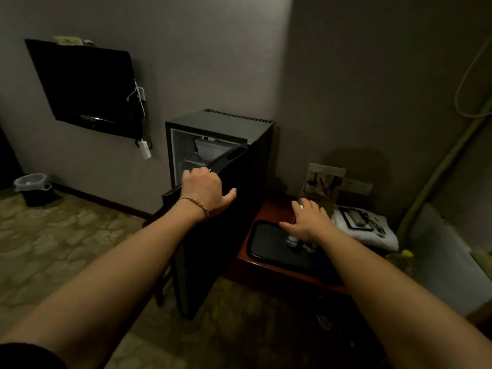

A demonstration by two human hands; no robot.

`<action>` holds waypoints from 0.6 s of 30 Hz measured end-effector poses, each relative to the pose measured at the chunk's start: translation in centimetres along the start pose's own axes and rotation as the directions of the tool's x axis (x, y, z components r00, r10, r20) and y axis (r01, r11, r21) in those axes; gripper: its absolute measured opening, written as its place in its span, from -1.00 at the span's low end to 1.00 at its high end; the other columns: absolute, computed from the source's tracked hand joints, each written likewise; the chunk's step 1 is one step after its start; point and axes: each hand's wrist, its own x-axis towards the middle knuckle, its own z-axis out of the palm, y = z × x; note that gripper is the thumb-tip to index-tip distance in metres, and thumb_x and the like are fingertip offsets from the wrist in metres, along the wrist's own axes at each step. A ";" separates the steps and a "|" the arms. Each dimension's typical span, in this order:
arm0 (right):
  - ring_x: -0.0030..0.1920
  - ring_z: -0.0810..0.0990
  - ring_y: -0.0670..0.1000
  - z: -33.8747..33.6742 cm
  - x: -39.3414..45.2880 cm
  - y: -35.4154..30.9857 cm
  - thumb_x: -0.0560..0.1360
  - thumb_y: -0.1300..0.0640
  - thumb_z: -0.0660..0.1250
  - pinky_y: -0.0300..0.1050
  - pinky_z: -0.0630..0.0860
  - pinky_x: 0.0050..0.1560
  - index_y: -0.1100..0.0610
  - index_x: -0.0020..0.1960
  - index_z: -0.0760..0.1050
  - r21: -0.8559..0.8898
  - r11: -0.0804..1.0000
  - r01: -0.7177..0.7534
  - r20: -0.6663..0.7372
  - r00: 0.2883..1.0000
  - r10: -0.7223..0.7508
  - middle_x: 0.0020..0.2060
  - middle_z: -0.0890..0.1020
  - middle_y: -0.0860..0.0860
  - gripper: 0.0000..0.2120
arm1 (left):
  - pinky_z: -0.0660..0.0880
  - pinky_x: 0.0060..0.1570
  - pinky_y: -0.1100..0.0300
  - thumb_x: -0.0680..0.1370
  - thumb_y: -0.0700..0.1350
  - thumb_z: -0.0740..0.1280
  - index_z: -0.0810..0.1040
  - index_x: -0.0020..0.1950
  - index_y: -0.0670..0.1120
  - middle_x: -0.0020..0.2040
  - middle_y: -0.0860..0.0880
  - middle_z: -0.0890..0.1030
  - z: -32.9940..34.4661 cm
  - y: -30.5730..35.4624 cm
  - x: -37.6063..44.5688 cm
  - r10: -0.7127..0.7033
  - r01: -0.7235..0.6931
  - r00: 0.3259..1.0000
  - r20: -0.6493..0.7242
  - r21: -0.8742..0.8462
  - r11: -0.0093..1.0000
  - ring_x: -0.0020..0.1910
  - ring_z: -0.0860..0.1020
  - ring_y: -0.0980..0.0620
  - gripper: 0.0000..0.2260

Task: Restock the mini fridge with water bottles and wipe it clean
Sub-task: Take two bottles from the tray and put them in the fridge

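A black mini fridge [239, 121] stands against the wall with its door [213, 249] swung partly open toward me. A white compartment and wire shelf show inside. My left hand [205, 190] grips the top edge of the door, fingers curled over it. My right hand [308, 222] hovers with spread fingers over a black tray [269, 243] on a low wooden table. Two bottle caps [298, 242] stand on the tray just under the right wrist; the bottles' bodies are dim and partly hidden.
A folded white towel with a dark device on it [364, 225] lies on the table's right side, behind it an upright leaflet [323, 182]. A television [85, 83] hangs on the left wall. A lined bin [33, 189] sits on the patterned carpet.
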 end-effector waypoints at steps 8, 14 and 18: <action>0.55 0.07 0.18 1.6 -5.2 6.7 0.52 -0.35 0.18 0.17 0.10 0.52 0.04 0.60 0.05 0.012 0.998 -0.061 0.033 0.998 0.060 0.57 0.09 0.12 -0.19 | 0.36 0.08 -0.08 0.47 0.44 0.11 0.49 0.21 -0.22 0.08 -0.24 0.51 -1.8 13.1 -3.1 0.022 -0.041 0.994 0.109 0.168 0.985 0.04 0.46 -0.20 -0.26; 0.54 0.12 0.18 2.0 -5.6 11.9 0.51 -0.35 0.21 0.18 0.14 0.51 0.05 0.58 0.08 -0.001 0.989 -0.146 0.093 0.985 0.145 0.56 0.14 0.13 -0.20 | 0.23 0.28 -0.30 0.48 0.40 0.14 0.26 0.47 -0.20 0.43 -0.33 0.30 -1.6 17.8 -1.9 0.113 -0.122 0.990 0.083 0.102 0.987 0.41 0.21 -0.44 -0.19; 0.55 0.11 0.17 2.1 -3.8 14.1 0.51 -0.34 0.22 0.19 0.15 0.50 0.04 0.59 0.08 0.027 0.984 -0.175 0.113 0.979 0.171 0.56 0.13 0.12 -0.20 | 0.04 0.36 -0.38 0.50 0.36 0.14 0.23 0.51 -0.20 0.50 -0.29 0.22 1.2 22.9 -1.7 0.289 -0.306 0.943 0.165 0.089 0.948 0.50 0.01 -0.42 -0.21</action>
